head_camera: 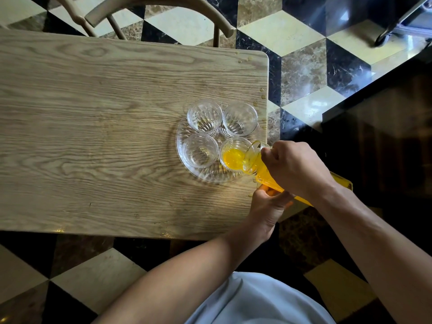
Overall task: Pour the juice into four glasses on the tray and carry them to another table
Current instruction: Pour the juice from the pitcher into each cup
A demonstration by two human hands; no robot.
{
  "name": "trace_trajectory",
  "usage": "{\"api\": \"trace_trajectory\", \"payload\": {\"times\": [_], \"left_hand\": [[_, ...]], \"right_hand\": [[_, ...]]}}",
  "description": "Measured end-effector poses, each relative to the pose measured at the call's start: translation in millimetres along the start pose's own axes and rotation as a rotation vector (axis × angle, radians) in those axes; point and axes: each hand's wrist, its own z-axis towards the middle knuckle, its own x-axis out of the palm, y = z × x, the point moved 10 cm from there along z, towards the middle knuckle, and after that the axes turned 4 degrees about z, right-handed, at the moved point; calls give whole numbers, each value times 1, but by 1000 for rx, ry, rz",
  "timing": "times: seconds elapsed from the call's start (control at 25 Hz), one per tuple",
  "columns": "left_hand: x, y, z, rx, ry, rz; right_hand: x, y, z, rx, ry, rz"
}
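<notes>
A round clear glass tray (181, 146) sits near the right end of the wooden table (93, 136) and carries several small cut-glass cups. The near-right glass (233, 155) holds yellow juice at its bottom. The far-left glass (204, 115), far-right glass (240, 118) and near-left glass (199, 150) look empty. A clear jug of orange juice (257, 167) is tilted with its mouth over the near-right glass. My right hand (294, 168) grips the jug from above. My left hand (268, 205) holds it from below.
A wooden chair (149, 10) stands at the table's far side. Small juice drops (243, 60) dot the table near its right edge. Beyond the table's right edge is checkered marble floor (301, 64). A dark counter (385, 127) stands to the right.
</notes>
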Motion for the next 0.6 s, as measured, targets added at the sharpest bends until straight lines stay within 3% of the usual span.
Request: {"api": "trace_trajectory", "payload": {"times": [0.6], "left_hand": [[-5, 3, 1, -37, -22, 62]], "right_hand": [[-4, 5, 4, 3, -7, -17]]}}
